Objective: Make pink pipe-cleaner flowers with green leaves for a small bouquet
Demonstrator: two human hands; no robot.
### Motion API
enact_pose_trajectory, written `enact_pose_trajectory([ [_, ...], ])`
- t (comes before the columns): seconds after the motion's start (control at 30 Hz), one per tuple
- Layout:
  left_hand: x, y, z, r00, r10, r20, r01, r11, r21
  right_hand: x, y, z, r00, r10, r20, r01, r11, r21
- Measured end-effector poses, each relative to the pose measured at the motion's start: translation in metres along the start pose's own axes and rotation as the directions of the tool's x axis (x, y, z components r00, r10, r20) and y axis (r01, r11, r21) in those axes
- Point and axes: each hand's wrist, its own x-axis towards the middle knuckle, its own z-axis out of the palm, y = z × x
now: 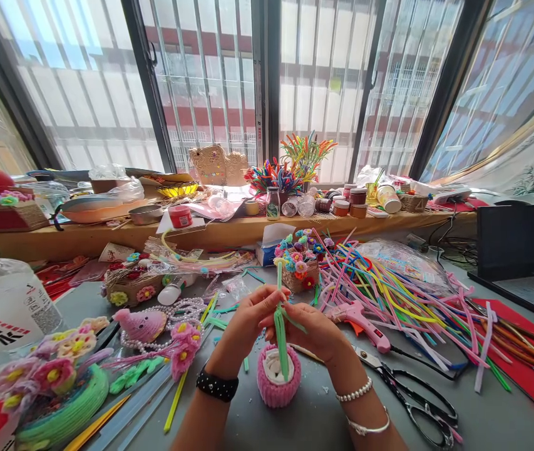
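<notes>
Both of my hands meet over a small pink fuzzy pot (278,388) standing on the grey table. My left hand (248,319) pinches a green pipe-cleaner stem (280,326) that rises upright out of the pot. My right hand (316,329) is closed on the same stem from the other side, with a thin green strand running off between its fingers. A black studded band is on my left wrist and pearl and silver bracelets are on my right.
A pink glue gun (360,318) and black scissors (417,401) lie right of my hands. A big heap of coloured pipe cleaners (402,300) spreads further right. Pipe-cleaner flowers (51,369), a pink bird figure (142,324) and a plastic bottle (4,300) lie left. Jars line the sill.
</notes>
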Motion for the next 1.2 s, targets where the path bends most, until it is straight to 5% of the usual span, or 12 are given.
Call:
enact_pose_trajectory([
  [0.33,0.001,-0.002,-0.006,0.999,-0.022,0.049,0.023,0.999,-0.024,0.001,0.005,0.003,0.995,0.043,0.090,-0.054,0.992,0.118],
  [0.7,0.001,-0.004,-0.008,0.999,0.007,0.043,-0.007,1.000,-0.006,0.005,0.008,0.001,0.998,0.023,-0.057,-0.015,0.991,0.136],
  [0.9,0.003,-0.003,-0.008,0.999,0.014,0.046,-0.014,1.000,0.006,0.004,0.002,0.001,0.987,-0.087,-0.138,0.068,0.988,-0.136],
  [1.2,0.004,0.002,-0.004,0.984,0.124,-0.125,-0.096,0.974,0.207,0.004,-0.002,0.006,0.953,-0.278,-0.121,0.170,0.820,-0.546],
])
